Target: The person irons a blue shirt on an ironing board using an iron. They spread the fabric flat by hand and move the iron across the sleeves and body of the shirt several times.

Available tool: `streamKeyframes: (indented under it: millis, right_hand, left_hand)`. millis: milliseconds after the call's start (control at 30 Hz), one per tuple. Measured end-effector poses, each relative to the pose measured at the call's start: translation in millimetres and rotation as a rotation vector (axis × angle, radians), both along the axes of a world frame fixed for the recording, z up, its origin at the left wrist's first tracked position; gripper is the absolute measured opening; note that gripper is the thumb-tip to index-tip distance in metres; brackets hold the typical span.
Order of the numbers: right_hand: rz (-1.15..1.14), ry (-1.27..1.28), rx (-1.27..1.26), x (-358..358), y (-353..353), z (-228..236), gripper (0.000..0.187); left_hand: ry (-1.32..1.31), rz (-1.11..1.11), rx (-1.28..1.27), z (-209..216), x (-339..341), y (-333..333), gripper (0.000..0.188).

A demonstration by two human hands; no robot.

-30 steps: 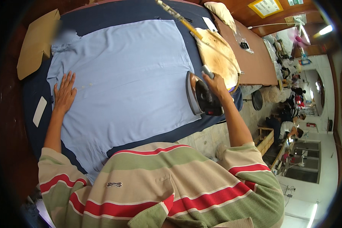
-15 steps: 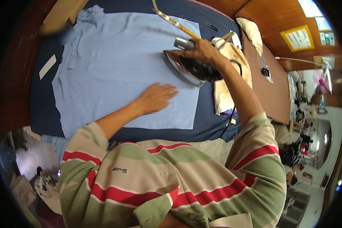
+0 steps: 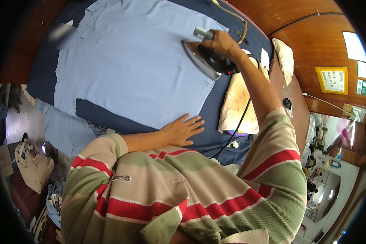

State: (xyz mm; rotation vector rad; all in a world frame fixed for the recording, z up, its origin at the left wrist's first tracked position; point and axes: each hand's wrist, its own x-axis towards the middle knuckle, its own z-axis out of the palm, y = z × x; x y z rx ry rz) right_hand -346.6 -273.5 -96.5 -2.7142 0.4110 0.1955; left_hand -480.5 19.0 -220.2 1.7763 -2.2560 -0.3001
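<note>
A light blue garment (image 3: 138, 61) lies spread over a dark blue covered table (image 3: 105, 118). My right hand (image 3: 223, 44) is wrapped round the handle of a clothes iron (image 3: 209, 61), whose tilted soleplate is over the garment's right edge; whether it touches the cloth I cannot tell. My left hand (image 3: 184, 129) lies with spread fingers by the garment's near right corner, close to my body. Under my right forearm, a stained cream cloth pad (image 3: 240, 103) rests on the table. A dark cord (image 3: 240, 120) runs beside it.
A coiled tan hose (image 3: 245, 30) crosses the far right of the table. Beyond the pad are a white card (image 3: 265, 58), a brown surface (image 3: 299, 107) and a cream cushion (image 3: 284, 60) against the wooden wall. Blue cloth (image 3: 61, 126) hangs down at the left.
My left hand has moved back toward me and right, to the garment's near corner. The iron has shifted slightly right and up in the picture. The view has turned, tilting the garment.
</note>
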Motion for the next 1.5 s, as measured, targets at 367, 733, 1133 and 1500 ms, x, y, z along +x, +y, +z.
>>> streamKeyframes:
  millis: [367, 733, 1133, 1500]
  right_hand:
    - [-0.032, -0.021, -0.015, -5, -4, 5, 0.052]
    - [-0.249, -0.129, 0.053, -92, 64, 50, 0.071]
    - [-0.934, -0.01, 0.048, -171, 152, 39, 0.06]
    - [-1.069, 0.001, -0.014, -160, 148, 7, 0.051]
  left_hand:
    - [-0.005, -0.011, 0.05, 6, -1, 1, 0.061]
    - [0.473, -0.342, -0.35, 24, 34, 7, 0.02]
    - [0.24, -0.029, -0.481, 11, 199, -117, 0.016]
    - [0.068, -0.359, -0.264, -3, 164, -214, 0.008]
